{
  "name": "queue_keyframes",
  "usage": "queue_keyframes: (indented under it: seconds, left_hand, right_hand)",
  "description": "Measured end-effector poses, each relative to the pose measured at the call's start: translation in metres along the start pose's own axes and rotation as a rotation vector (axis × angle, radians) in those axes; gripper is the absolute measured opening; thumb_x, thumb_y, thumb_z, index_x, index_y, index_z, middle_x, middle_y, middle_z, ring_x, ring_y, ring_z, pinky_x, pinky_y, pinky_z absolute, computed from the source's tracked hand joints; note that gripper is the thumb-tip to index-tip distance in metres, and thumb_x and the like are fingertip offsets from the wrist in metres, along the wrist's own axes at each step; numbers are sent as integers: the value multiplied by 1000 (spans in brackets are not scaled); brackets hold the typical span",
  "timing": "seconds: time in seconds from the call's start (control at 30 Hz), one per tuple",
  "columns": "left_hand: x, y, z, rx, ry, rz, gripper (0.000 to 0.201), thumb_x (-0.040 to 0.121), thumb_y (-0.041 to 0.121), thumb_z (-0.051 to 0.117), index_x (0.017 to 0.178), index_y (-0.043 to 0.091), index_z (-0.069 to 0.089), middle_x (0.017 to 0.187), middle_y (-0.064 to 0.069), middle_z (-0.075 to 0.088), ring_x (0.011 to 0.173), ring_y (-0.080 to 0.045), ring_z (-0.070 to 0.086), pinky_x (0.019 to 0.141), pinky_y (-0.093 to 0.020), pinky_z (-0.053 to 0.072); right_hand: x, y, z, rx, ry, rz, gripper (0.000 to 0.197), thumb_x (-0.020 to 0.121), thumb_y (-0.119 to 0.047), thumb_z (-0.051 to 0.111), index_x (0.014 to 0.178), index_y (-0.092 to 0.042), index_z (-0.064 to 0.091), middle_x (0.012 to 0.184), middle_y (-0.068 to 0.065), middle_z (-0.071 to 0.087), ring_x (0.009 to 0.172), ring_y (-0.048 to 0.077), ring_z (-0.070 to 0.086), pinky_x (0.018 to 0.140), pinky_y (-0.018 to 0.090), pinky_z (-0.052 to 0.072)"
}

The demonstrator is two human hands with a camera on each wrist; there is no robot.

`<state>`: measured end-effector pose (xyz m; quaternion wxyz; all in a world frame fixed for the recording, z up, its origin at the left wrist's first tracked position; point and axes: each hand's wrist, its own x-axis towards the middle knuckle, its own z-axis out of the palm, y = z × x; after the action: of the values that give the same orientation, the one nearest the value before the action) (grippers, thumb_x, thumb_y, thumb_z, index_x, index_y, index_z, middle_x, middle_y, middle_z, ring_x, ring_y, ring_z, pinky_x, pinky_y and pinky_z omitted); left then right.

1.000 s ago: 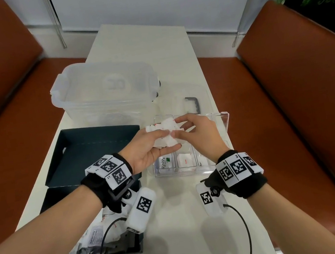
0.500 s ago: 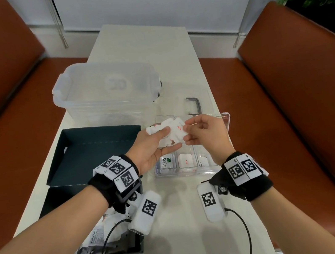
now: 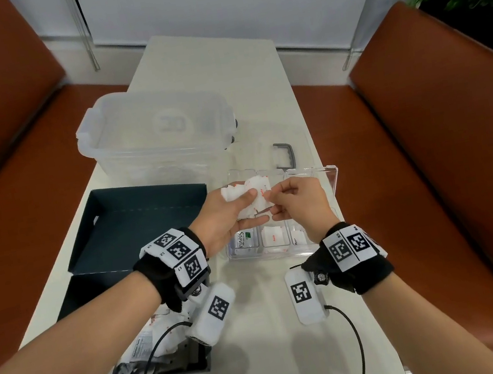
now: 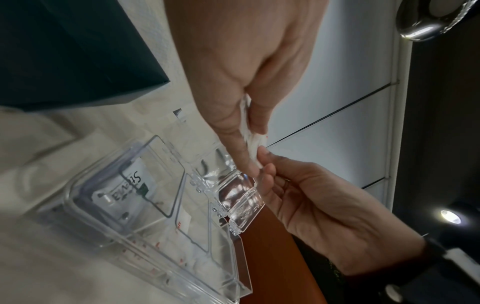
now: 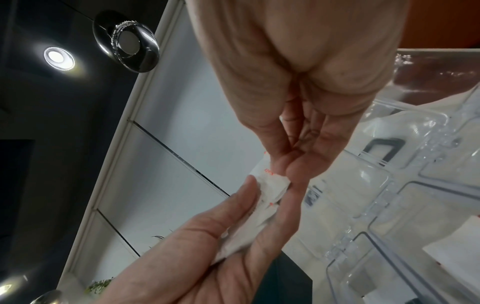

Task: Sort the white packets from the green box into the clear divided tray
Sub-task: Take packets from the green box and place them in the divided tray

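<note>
My left hand (image 3: 226,213) holds a small stack of white packets (image 3: 248,198) between thumb and fingers, raised above the clear divided tray (image 3: 334,183). My right hand (image 3: 293,198) pinches the edge of one packet (image 5: 270,181) with red print at the stack's right side. In the left wrist view the packets (image 4: 253,144) show edge-on between both hands. The tray (image 4: 145,234) holds a Stevia packet (image 3: 244,239) in its near left cell and white packets (image 3: 274,236) in the neighbouring cells. The green box (image 3: 71,301) lies at left with more packets (image 3: 153,339) in its near half.
A large clear lidded tub (image 3: 158,136) stands behind the box. The tray's clear lid with a grey handle (image 3: 283,154) lies flat behind the tray. Brown benches (image 3: 426,140) flank the white table (image 3: 265,347). Cables (image 3: 352,342) trail from both wrist cameras.
Both hands have lifted slightly with the stack. My right hand's fingers have shifted to pinch one red-printed packet at the stack's right edge.
</note>
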<state>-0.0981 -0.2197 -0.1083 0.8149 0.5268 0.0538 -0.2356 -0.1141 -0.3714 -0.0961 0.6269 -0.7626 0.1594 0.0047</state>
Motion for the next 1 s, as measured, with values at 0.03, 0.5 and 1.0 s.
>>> queue_keyframes:
  seconds: [0.03,0.5,1.0]
  left_hand:
    - [0,0,0,11,-15,-3,15,93,7,60,106,4,64,102,-15,71,93,-29,71,68,-35,61]
    - [-4,7,-1,289,-157,-21,15,94,5,59,108,10,64,104,-13,71,90,-31,72,74,-38,61]
    - [3,10,-20,309,-23,-25,20,94,8,60,111,-3,63,95,-21,68,84,-26,69,71,-33,61]
  right_hand:
    - [0,0,0,3,3,-3,10,84,-5,70,87,3,66,64,8,65,49,11,63,53,23,52]
    - [10,-21,-16,-414,-203,-247,16,87,-18,67,103,-20,70,86,-2,67,58,5,58,50,15,49]
    - [26,26,-19,-791,7,-362,10,90,-21,62,94,-19,71,92,-2,68,86,15,60,81,35,49]
